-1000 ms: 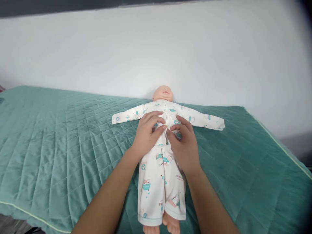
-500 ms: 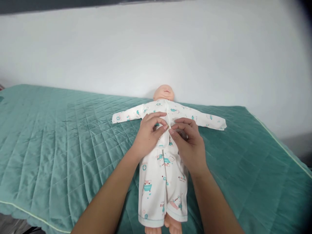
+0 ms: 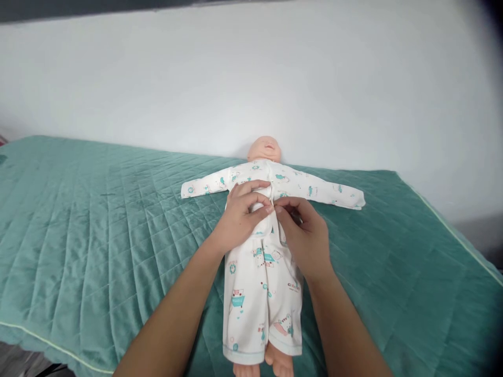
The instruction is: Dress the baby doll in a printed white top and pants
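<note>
A baby doll point(image 3: 264, 149) lies on its back, dressed in a white printed shirt point(image 3: 281, 178) and matching pants point(image 3: 245, 293). Its sleeves stretch out to both sides, and its bare feet point(image 3: 280, 361) stick out below the cuffs. At the belly, my left hand point(image 3: 242, 214) pinches the front edge of the shirt between thumb and forefinger. Facing it, my right hand point(image 3: 305, 230) pinches the other front edge, its fingers curled. The fingertips of both hands almost meet at the shirt's middle opening. Any button or snap there is hidden by my fingers.
A green quilted cover point(image 3: 98, 220) with pale piping spreads under the doll. Behind the doll's head rises a white wall point(image 3: 251, 78). The cover's right edge point(image 3: 451, 225) slants toward me, and a dark floor point(image 3: 23, 361) shows at the lower left.
My right hand has shifted slightly down and its fingers have closed more tightly on the shirt's edge. My left hand has hardly moved, and the doll lies as before.
</note>
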Motion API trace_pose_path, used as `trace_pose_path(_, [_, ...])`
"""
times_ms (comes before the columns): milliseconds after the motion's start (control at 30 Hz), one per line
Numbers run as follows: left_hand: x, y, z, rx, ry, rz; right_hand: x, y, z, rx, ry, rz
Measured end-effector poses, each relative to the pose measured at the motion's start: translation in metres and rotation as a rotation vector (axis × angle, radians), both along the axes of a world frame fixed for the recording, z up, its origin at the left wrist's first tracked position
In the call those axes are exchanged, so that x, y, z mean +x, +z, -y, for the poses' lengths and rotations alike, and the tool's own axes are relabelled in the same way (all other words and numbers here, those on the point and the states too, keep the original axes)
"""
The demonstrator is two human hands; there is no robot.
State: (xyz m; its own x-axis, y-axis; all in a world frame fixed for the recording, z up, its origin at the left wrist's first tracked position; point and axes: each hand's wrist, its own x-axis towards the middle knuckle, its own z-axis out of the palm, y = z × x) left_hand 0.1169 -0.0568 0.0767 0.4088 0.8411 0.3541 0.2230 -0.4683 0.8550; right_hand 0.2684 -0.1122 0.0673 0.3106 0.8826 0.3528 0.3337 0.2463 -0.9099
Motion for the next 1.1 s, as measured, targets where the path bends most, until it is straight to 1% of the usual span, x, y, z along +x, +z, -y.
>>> trace_pose_path(133, [0.0022,-0.001,0.0007,-0.001,0.023,0.034,0.0002,-0.0014,-0.002,-0.001,-0.005,0.02])
trace_pose_path(267, [0.0053,-0.0032,0.0012,-0.005,0.103,0.092,-0.0003,-0.0019,-0.0033,0.014,-0.031,0.068])
trace_pose_path(367, [0.0073,-0.0042,0.002,0.035,0.14,0.053,0.0001,-0.0022,-0.0041,0.034,-0.041,0.086])
trace_pose_path(500, [0.0084,-0.0048,0.0028,0.062,0.155,0.024,0.0013,-0.0025,-0.0052,0.091,-0.057,0.129])
trace_pose_path(567, [0.0087,-0.0051,0.003,0.072,0.16,0.024,0.0016,-0.0036,-0.006,0.093,-0.074,0.148])
trace_pose_path(800, [0.0088,-0.0052,0.0021,0.057,0.148,0.02,0.0019,-0.0096,-0.0059,0.06,-0.095,0.2])
trace_pose_path(1100, [0.0011,-0.0024,-0.0025,-0.028,0.065,0.048,0.0035,-0.009,-0.0057,0.04,-0.04,0.233])
